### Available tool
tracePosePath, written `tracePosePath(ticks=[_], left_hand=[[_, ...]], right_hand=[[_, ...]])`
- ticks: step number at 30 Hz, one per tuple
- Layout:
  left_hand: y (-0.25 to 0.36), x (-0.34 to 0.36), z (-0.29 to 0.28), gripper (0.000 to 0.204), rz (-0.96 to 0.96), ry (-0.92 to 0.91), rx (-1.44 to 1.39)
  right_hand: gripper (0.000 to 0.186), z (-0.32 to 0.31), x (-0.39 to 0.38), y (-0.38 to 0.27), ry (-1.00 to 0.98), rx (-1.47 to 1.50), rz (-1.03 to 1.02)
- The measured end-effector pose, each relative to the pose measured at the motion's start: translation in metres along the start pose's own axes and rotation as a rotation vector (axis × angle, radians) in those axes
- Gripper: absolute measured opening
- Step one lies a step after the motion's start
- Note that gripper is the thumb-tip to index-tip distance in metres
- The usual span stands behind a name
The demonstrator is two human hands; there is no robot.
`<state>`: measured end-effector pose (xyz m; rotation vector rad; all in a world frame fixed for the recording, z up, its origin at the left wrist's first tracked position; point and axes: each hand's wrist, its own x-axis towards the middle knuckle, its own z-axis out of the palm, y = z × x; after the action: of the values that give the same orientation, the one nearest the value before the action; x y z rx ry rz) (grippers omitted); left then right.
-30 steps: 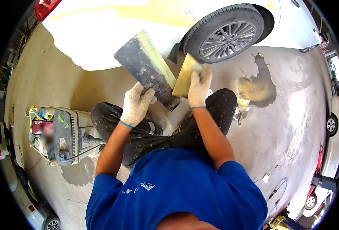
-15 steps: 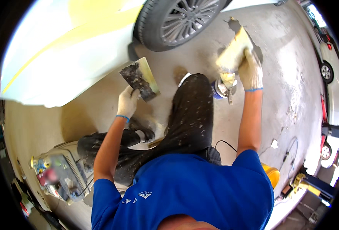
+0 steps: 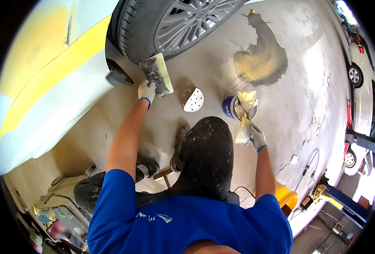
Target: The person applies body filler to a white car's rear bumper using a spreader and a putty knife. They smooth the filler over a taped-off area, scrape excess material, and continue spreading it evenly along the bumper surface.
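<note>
— Left hand, what does it hold?
— It is closed on a flat mixing board, smeared grey and yellow, raised just in front of the car tyre.
— And in the middle?
— A white sanding disc lies on the concrete floor.
— Right hand?
— It grips a putty spreader; the blade rests in the open blue can near the knee.

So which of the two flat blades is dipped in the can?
The right hand's spreader: its pale tip sits in the open blue can. The left hand's board is raised by the tyre, far from the can.
</note>
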<state>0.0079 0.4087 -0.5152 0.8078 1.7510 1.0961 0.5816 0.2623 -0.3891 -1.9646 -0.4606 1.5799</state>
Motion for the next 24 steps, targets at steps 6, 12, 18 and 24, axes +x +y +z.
tracePosePath(ticks=[6,12,18,24], left_hand=[[-0.044,0.017,-0.009,0.024,0.113,0.158,0.228],[0.030,-0.054,-0.008,0.039,0.052,0.197,0.573],[0.108,-0.158,-0.039,0.038,0.139,-0.245,0.165],[0.256,-0.298,-0.088,0.028,0.487,-0.232,0.315]], right_hand=[[0.033,0.024,0.016,-0.002,-0.054,0.116,-0.007],[0.031,0.001,-0.020,-0.003,-0.061,0.259,-0.178],[0.033,0.030,-0.112,-0.127,-0.390,0.401,-0.541],[0.059,0.112,-0.169,-0.200,-0.898,0.374,-0.790]])
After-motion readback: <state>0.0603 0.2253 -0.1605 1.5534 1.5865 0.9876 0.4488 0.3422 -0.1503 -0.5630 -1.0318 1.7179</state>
